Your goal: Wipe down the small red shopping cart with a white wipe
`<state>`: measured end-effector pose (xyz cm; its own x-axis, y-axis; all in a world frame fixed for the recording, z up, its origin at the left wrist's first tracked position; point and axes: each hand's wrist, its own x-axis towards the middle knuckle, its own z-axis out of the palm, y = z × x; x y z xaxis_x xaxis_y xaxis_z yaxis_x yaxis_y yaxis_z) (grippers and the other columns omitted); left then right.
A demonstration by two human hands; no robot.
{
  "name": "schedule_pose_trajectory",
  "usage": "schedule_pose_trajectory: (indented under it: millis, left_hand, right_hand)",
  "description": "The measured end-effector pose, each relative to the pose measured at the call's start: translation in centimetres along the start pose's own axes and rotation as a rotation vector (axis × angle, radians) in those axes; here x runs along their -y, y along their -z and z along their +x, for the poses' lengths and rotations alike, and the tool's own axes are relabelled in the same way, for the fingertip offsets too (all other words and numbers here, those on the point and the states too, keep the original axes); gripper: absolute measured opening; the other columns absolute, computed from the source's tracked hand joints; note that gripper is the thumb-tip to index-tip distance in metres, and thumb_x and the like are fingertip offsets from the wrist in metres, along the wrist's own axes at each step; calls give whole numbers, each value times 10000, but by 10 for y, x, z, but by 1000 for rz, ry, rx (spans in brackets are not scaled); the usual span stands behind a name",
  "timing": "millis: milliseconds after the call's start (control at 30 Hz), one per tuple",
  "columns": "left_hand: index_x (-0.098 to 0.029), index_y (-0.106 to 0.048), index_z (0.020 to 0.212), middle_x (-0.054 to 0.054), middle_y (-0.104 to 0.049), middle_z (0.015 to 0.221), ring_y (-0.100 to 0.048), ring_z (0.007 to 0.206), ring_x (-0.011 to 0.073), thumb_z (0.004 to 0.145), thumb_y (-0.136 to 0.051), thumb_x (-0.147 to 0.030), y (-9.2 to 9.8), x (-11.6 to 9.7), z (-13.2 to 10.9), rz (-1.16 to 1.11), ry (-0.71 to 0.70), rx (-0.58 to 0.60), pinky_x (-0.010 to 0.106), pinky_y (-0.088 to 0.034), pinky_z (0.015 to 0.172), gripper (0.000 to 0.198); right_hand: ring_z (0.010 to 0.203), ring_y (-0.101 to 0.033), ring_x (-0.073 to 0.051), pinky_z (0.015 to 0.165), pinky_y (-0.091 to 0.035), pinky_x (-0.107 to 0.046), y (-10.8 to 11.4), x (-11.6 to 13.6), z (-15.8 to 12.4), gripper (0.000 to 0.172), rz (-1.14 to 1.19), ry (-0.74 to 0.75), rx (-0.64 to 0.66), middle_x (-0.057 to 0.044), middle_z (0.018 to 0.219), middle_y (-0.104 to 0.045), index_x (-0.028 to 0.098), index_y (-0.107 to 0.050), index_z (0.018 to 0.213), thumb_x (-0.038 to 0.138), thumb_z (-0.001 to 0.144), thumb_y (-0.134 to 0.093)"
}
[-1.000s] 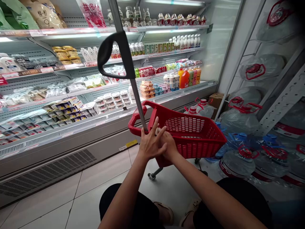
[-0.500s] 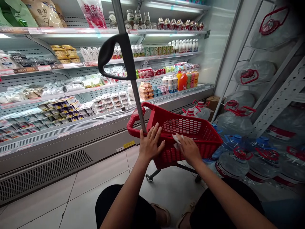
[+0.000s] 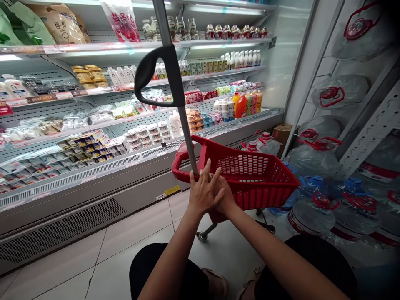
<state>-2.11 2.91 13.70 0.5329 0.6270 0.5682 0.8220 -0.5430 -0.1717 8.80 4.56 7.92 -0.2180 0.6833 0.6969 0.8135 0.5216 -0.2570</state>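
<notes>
left hand [image 3: 204, 192], fingers splayed, braces the rim of the red perforated plastic trolley basket [image 3: 265, 195]. right hand [image 3: 226, 201] tucked against it; grip hidden.

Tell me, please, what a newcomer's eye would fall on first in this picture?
The red basket on wheels in the middle of the aisle stands out first, with a grey pole and black handle rising from its near end. Both hands meet at its near rim, the left hand spread open over the right hand. Lit chilled shelves fill the left side, and big water jugs with red handles pile up on the right.
</notes>
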Motion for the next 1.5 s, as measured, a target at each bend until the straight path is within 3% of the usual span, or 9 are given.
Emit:
schedule_pose_trajectory:
  millis: [100, 267, 500, 667, 967, 1067, 1233, 1367, 1500]
  left_hand:
    - [-263, -316, 1657, 115, -327, 1706, -409, 1514, 338, 1050, -443, -505, -6, 13, -5, 6, -5, -31, 651, -83, 1268, 666]
    - [-274, -402, 1619, 73, -502, 1610, -461, 1493, 307, 1065, -458, -367, -18, 29, -15, -14, 58, -112, 624, -9, 1307, 565]
    - [-204, -485, 1560, 105, -541, 1579, -400, 1536, 311, 1054, -465, -350, -22, 32, -19, -55, 140, -149, 586, -167, 1320, 527]
    - [-163, -611, 1402, 133, -686, 1361, -502, 1446, 324, 1057, -458, -367, -29, 28, -15, -59, 161, -138, 559, -215, 1318, 428]
    - [-134, -564, 1412, 149, -630, 1444, -481, 1455, 330, 1056, -489, -368, -28, 23, -19, -56, 134, -156, 554, -249, 1302, 432]
    - [-202, -476, 1484, 125, -554, 1540, -465, 1477, 269, 1059, -472, -332, -17, 34, -25, -159, 89, -178, 518, -287, 1294, 444]
    - [-167, -462, 1437, 198, -558, 1466, -435, 1490, 301, 1043, -467, -389, 2, 90, -22, -144, 225, -487, 545, -360, 1240, 452]
    - [-192, -535, 1421, 155, -560, 1521, -453, 1491, 306, 1049, -448, -434, 12, 127, -16, -95, 182, -340, 535, -333, 1260, 453]
    - [-230, -621, 1380, 93, -608, 1508, -517, 1444, 303, 1033, -477, -425, 13, 119, -18, -36, 204, -320, 519, -307, 1280, 424]
  right_hand:
    - [1185, -606, -282, 1069, -432, -438, 5, -25, -15, 480, -75, -38, 5, -136, 1342, -679, 179, -496, 1531, 266, 1070, -393]
    - [1116, -630, -285, 1022, -426, -442, 36, -112, -81, 441, -285, -117, -19, -141, 1251, -720, 184, -630, 1389, 329, 1092, -339]
    - [1078, -661, -313, 1005, -460, -478, 76, -193, -140, 506, -390, -270, -90, -174, 1157, -744, 152, -693, 1269, 417, 1088, -301]
    - [1057, -670, -299, 1002, -454, -464, 63, -169, -122, 519, -375, -329, -169, -160, 1096, -762, 141, -718, 1201, 411, 1098, -287]
    - [1049, -650, -260, 991, -414, -410, -6, -49, -37, 458, -166, -149, -157, -149, 1131, -751, 140, -693, 1213, 342, 1115, -294]
    - [1004, -643, -255, 940, -416, -395, -9, -47, -33, 450, -90, -112, -135, -137, 1082, -748, 153, -699, 1157, 351, 1112, -297]
    - [859, -619, -231, 840, -404, -370, -1, -66, -34, 492, -28, -96, -90, -82, 897, -717, 191, -694, 973, 373, 1115, -259]
    - [804, -616, -207, 809, -409, -346, 2, -75, -28, 514, 0, -83, -59, -57, 823, -697, 209, -676, 885, 383, 1115, -250]
    - [873, -651, -214, 872, -444, -354, -1, -78, -24, 516, 16, -92, -61, -69, 901, -736, 207, -711, 965, 393, 1117, -254]
